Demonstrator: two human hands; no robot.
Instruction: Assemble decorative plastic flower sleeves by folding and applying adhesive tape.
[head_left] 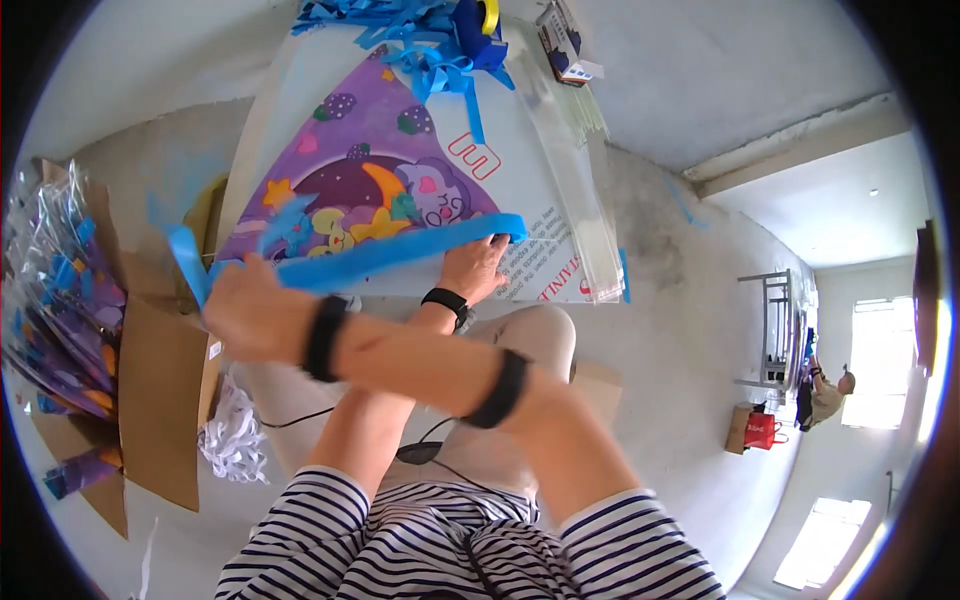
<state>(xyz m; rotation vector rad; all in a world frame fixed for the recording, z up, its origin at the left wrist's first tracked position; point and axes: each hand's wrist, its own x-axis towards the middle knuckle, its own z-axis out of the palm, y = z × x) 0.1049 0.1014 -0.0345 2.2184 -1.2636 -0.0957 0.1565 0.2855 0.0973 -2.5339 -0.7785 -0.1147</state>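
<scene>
A purple triangular sheet (345, 150) printed with cartoon animals, stars and a moon lies on a white board over my lap. Across its wide lower edge runs a blue ribbon (400, 252), folded round at its right end. My left hand (475, 268) holds the ribbon near that fold, fingertips partly hidden under it. My right arm crosses over my left one, and my right hand (240, 305), smeared by motion, is closed around the ribbon by the sheet's left corner. A loose ribbon tail sticks up beyond it.
Cut blue strips (435, 65) and a blue tape dispenser (480, 40) lie at the board's far end. Clear plastic bags (575, 190) cover its right side. At left stands a cardboard box (165, 400) beside wrapped purple pieces (75, 320) and white ribbon (235, 435). Another person (828, 392) is far right.
</scene>
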